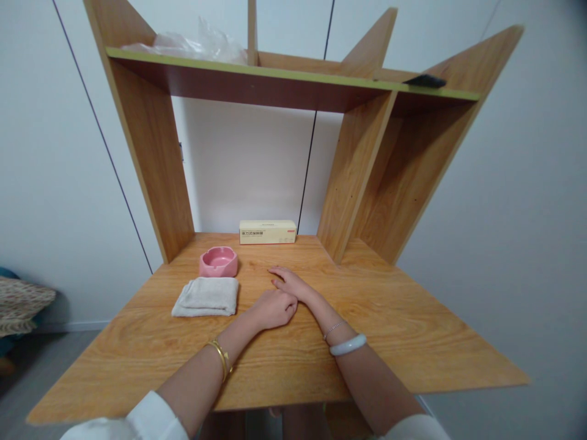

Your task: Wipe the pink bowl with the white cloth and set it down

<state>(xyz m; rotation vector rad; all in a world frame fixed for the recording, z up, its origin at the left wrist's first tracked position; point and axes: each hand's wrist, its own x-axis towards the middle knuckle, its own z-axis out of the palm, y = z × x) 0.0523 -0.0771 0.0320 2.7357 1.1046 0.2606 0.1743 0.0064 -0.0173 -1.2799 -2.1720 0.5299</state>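
Note:
My left hand rests on the wooden desk with its fingers curled in, and no object shows in it. Its knuckles lie against my right hand near the wrist. The right hand is stretched out palm down on the desk, fingers extended and holding nothing. To the left of both hands lies a folded light grey cloth. Just behind the cloth stands a pink ashtray with notches in its rim. Farther back, a long cream box with dark printed characters sits at the desk's rear edge.
A wooden shelf unit rises from the back of the desk. Its upper shelf bears a clear plastic bag and a flat dark object. At far left, something with a patterned cover stands beyond the desk.

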